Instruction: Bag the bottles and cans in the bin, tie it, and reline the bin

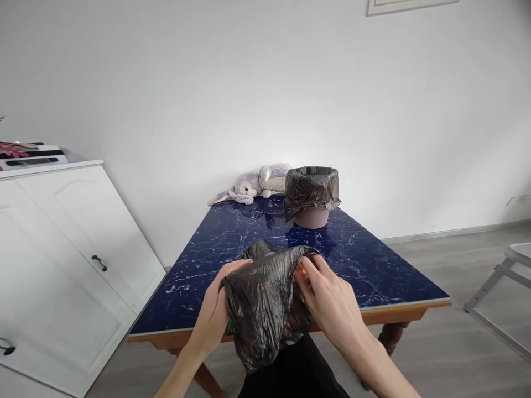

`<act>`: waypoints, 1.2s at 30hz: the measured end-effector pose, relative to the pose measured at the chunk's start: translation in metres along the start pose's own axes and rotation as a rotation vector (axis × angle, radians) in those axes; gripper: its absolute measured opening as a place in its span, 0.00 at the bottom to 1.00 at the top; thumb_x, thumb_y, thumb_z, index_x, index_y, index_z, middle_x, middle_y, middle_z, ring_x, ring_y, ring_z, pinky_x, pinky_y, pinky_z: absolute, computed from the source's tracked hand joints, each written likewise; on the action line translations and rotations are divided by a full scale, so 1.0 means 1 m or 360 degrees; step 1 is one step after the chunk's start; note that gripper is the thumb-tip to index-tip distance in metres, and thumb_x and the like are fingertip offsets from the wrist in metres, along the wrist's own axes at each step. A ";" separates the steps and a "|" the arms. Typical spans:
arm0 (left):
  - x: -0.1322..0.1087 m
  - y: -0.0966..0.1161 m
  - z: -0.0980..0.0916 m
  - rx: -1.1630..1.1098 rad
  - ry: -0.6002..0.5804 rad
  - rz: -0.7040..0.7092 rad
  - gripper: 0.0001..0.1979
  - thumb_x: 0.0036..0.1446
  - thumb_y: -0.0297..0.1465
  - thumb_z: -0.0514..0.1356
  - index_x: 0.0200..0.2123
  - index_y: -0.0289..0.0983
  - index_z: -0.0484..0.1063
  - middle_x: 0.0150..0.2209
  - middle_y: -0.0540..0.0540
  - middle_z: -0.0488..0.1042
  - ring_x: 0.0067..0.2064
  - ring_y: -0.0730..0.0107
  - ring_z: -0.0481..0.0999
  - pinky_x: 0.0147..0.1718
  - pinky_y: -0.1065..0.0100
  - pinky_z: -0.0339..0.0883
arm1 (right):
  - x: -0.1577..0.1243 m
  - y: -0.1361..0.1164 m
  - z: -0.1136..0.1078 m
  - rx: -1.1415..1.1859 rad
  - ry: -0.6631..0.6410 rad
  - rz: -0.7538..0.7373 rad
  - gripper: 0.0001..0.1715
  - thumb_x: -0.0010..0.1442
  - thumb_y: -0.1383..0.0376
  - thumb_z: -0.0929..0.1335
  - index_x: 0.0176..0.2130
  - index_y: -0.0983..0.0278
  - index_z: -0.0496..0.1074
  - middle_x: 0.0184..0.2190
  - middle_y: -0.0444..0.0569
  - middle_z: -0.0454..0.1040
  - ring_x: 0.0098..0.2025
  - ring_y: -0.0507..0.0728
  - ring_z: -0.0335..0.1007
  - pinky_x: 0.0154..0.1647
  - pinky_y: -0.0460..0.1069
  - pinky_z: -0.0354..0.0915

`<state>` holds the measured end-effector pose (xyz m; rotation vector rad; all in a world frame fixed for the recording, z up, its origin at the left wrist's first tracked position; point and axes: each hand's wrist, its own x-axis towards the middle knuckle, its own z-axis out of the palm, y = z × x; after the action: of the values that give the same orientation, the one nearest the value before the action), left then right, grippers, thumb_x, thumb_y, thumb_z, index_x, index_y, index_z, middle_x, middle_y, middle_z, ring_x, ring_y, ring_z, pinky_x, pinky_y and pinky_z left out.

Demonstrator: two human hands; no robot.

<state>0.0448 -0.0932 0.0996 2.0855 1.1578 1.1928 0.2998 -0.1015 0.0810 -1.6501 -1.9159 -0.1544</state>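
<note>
Between my hands, at the near edge of the blue marbled table [194,276], is a crumpled black garbage bag [265,304]. My left hand [218,298] grips its left side, thumb and fingers closed on the plastic. On the right, the fingers of my right hand [327,290] pinch the bag's upper edge. Something orange and red shows by those fingers, and a bit of green near my left hand; the bag covers the rest. Farther back stands a trash can [311,218] lined with another black bag [311,188] folded over its rim.
A grey plush toy [253,185] lies at the table's far end against the wall. To the left is a white cabinet [74,254] with dark handles and items on top. A light metal-framed chair or stand [493,287] is at the right.
</note>
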 end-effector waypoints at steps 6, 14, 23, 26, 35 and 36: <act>-0.011 -0.044 0.032 0.0296 0.0528 0.0319 0.26 0.77 0.48 0.41 0.58 0.44 0.74 0.59 0.40 0.76 0.62 0.53 0.74 0.63 0.50 0.66 | -0.013 -0.008 -0.003 -0.0066 -0.0218 -0.0112 0.13 0.72 0.59 0.69 0.52 0.61 0.70 0.48 0.54 0.77 0.45 0.65 0.81 0.34 0.51 0.66; 0.020 -0.075 0.048 0.0913 0.0468 0.0286 0.17 0.73 0.30 0.51 0.61 0.42 0.69 0.62 0.38 0.73 0.64 0.52 0.71 0.62 0.49 0.63 | -0.010 -0.007 0.011 -0.0115 -0.0811 0.0095 0.14 0.71 0.61 0.70 0.52 0.67 0.72 0.45 0.62 0.80 0.49 0.71 0.81 0.42 0.55 0.67; 0.088 -0.111 0.023 0.1126 0.0427 0.0094 0.14 0.67 0.25 0.54 0.53 0.39 0.73 0.55 0.36 0.77 0.57 0.47 0.73 0.56 0.48 0.68 | 0.035 -0.014 0.055 -0.0046 -0.0733 0.0131 0.21 0.73 0.57 0.66 0.59 0.66 0.67 0.50 0.65 0.78 0.49 0.69 0.82 0.42 0.55 0.68; 0.092 -0.113 0.006 0.1082 0.0546 0.0074 0.15 0.67 0.27 0.54 0.54 0.38 0.71 0.52 0.36 0.76 0.56 0.48 0.74 0.55 0.48 0.70 | 0.049 -0.018 0.069 -0.0028 -0.0710 0.0128 0.23 0.72 0.57 0.67 0.61 0.66 0.65 0.52 0.66 0.77 0.49 0.69 0.81 0.44 0.56 0.68; 0.016 -0.021 0.031 0.0807 -0.0076 0.0926 0.20 0.68 0.20 0.52 0.57 0.42 0.70 0.53 0.41 0.78 0.58 0.57 0.76 0.58 0.53 0.70 | 0.033 -0.016 0.085 0.0058 -0.0611 0.0050 0.15 0.71 0.63 0.67 0.54 0.66 0.67 0.50 0.63 0.75 0.51 0.66 0.78 0.43 0.52 0.67; 0.013 -0.017 0.038 0.0851 -0.0256 0.0937 0.20 0.69 0.21 0.51 0.60 0.42 0.69 0.54 0.41 0.78 0.58 0.56 0.77 0.59 0.53 0.70 | 0.029 -0.015 0.085 0.0068 -0.0591 0.0036 0.14 0.70 0.64 0.67 0.54 0.65 0.67 0.50 0.62 0.75 0.50 0.65 0.78 0.42 0.51 0.66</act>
<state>0.0736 -0.0729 0.0741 3.0143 0.8732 0.9806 0.2540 -0.0413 0.0304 -1.7659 -2.1492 0.2161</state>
